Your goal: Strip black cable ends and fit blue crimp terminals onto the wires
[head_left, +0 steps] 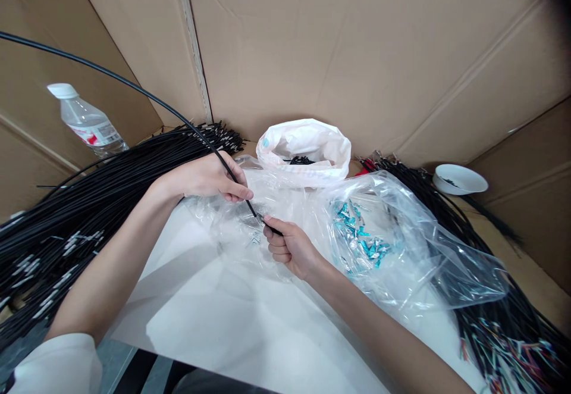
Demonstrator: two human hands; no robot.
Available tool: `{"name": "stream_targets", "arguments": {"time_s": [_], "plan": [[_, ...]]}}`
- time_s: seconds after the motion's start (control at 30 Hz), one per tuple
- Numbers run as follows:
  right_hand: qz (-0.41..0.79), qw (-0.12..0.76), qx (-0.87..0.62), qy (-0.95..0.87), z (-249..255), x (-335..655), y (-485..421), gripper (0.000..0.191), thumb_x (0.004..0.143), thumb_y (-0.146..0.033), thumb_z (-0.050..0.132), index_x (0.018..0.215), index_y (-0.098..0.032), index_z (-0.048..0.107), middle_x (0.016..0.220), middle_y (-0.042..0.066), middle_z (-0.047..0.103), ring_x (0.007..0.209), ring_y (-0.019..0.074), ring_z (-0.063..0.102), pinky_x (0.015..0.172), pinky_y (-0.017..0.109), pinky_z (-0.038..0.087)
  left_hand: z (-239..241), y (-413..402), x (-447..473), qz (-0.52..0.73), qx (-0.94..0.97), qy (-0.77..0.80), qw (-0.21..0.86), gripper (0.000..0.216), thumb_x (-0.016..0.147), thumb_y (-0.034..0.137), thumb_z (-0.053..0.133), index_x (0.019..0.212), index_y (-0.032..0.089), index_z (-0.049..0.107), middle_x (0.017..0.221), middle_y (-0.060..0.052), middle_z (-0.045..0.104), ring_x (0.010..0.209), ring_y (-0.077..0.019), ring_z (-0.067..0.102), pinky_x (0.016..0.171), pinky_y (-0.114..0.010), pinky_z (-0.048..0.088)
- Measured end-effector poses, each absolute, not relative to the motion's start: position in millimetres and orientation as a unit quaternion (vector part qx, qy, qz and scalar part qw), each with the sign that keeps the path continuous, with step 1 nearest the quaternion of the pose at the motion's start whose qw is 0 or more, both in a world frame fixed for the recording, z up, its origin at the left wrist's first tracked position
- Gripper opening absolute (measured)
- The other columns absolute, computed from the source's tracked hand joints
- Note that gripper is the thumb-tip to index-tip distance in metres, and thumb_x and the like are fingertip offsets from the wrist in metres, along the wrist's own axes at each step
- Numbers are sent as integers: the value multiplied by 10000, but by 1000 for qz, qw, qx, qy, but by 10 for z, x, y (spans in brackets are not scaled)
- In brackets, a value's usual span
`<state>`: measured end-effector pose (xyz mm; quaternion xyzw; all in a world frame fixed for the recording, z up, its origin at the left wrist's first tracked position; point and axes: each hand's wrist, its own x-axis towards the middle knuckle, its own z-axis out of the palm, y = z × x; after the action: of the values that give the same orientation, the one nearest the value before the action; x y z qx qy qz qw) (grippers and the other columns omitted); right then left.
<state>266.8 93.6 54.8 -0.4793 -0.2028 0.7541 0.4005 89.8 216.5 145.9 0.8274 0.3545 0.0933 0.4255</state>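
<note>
Cardboard walls [285,43]: brown panels rise at the far side and both flanks; I take them as a screen keeping loose stock within the station.
White tabletop [250,316]: pale surface under both hands, perhaps chosen so dark parts stand out for me.
Black cable [165,102]: it arcs in from the left edge of my view, down to mid-table, its end at the right fingers.
Left hand [218,181]: pinching the cable between thumb and fingers just above that end, seemingly to steady the springy length.
Right hand [289,245]: thumb pressed over curled fingers, grasping the cable's tip; I cannot tell whether a separate small part sits in that grip.
Left bundle [89,191]: black cables piled lengthwise, laid roughly parallel, I judge, so single ones draw out without tangling.
Right bundle [530,316]: more black cables, coloured wire ends [499,349] fanned at the near corner.
Clear plastic bag [464,275]: spread beside the right hand, shiny teal pieces [357,230] gathered there, likely for easy picking.
White bag [307,172]: beyond the hands, mouth spread wide, probably to keep its dark contents [301,160] reachable.
White bowl [468,183]: far right, near the cardboard, holding small dark bits.
Bottle [96,134]: tilted behind the left bundle, apparently parked aside.
</note>
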Motion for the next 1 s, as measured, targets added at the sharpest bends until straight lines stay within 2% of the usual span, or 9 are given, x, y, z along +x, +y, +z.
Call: {"name": "stream_targets", "arguments": {"time_s": [0.2, 0.43, 0.67, 0.83, 1.0], "plan": [[748, 412, -478, -207, 552, 2668, 912, 465, 1003, -324, 480, 563, -180, 442, 438, -133, 144, 417, 39, 33, 359, 180, 40, 1440, 2211, 852, 95, 827, 360, 422, 331, 727, 439, 821, 803, 118, 798, 644, -45, 713, 587, -128, 608, 513, -195, 491], [753, 406, -478, -198, 537, 2662, 950, 460, 1020, -326, 461, 584, -179, 457, 437, -133, 155, 415, 43, 38, 355, 180, 45, 1420, 2162, 928, 102, 828, 344, 431, 276, 736, 383, 797, 779, 110, 785, 642, -43, 705, 593, -125, 609, 517, -189, 479], [766, 393, -473, -190, 511, 2685, 968, 450, 989, -363, 521, 583, -184, 446, 437, -132, 161, 418, 44, 34, 338, 166, 60, 1436, 2171, 893, 104, 841, 358, 391, 246, 738, 351, 773, 777, 109, 785, 663, -48, 718, 608, -142, 630, 536, -204, 491], [766, 394, -468, -199, 498, 2692, 945, 451, 950, -400, 589, 581, -187, 441, 441, -136, 159, 418, 39, 37, 338, 166, 62, 1428, 2219, 842, 100, 836, 359, 403, 256, 743, 359, 774, 804, 112, 790, 696, -56, 730, 640, -155, 647, 580, -229, 525], [761, 398, -468, -206, 495, 2684, 938, 424, 960, -373, 569, 597, -184, 455, 446, -138, 161, 417, 38, 40, 349, 172, 53, 1420, 2200, 868, 95, 831, 349, 422, 277, 747, 363, 773, 819, 96, 789, 714, -65, 732, 644, -149, 638, 592, -232, 532]]}}
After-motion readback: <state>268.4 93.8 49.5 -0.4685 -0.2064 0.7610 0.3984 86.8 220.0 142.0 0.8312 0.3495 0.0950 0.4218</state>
